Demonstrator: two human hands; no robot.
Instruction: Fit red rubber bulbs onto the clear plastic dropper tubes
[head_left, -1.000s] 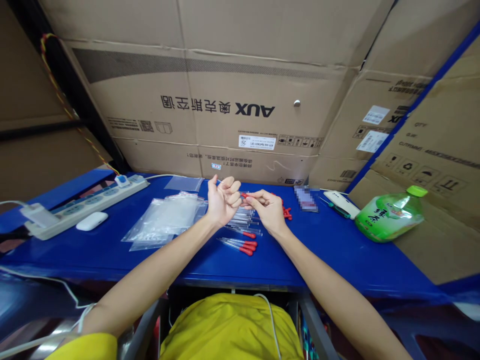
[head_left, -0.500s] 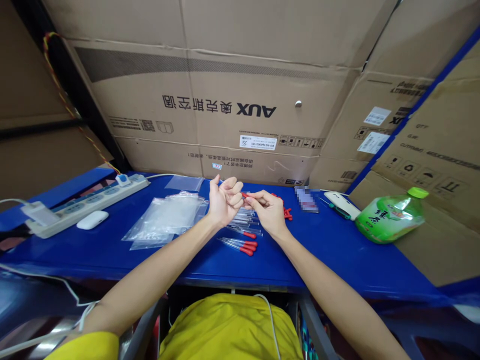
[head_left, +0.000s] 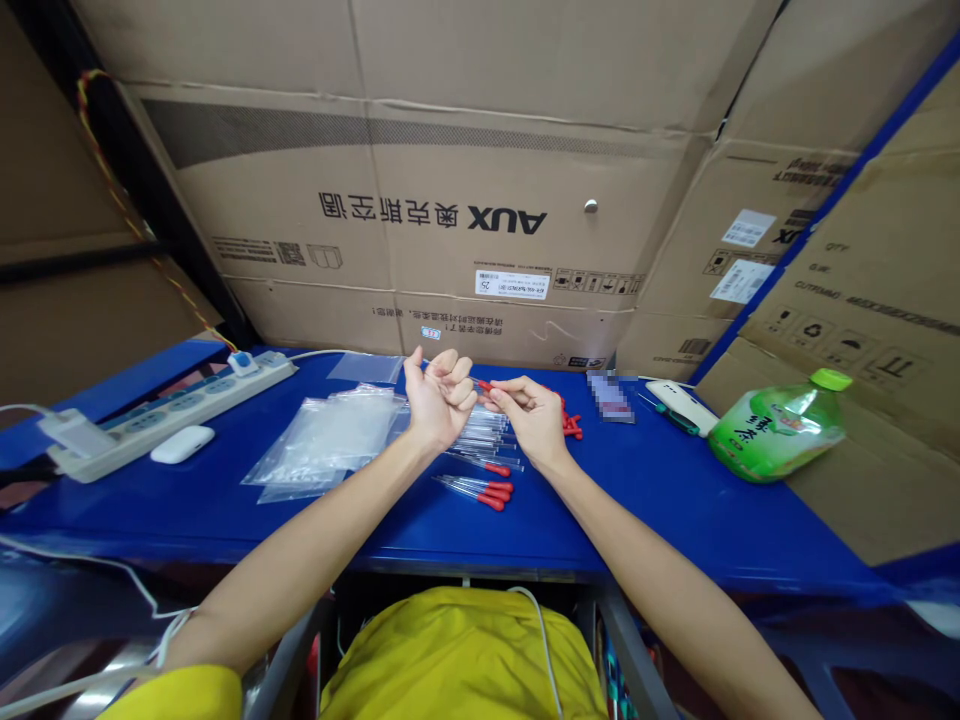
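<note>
My left hand (head_left: 437, 400) is raised over the desk, its fingers curled and its thumb up, closed on a thin glass tube that mostly hides behind the fingers. Close beside it, my right hand (head_left: 534, 415) pinches a red rubber bulb (head_left: 486, 386) at the tube's end. Under and between the hands lies a row of clear glass tubes (head_left: 484, 432). Several assembled droppers with red bulbs (head_left: 495, 492) rest nearer the front edge. Partly behind my right hand is a pile of loose red bulbs (head_left: 572, 425).
Clear plastic bags (head_left: 330, 435) are stacked to the left. Further left are a power strip (head_left: 180, 405) and a white earbud case (head_left: 182, 444). At right lie a green-handled screwdriver (head_left: 675, 417), a white device (head_left: 681, 400) and a green tea bottle (head_left: 780, 430). Cardboard (head_left: 450, 120) walls the back.
The hands have drawn slightly apart, so a gap now shows between the left fingers and the red bulb. The view has shifted a little. Things on the desk stay put.
</note>
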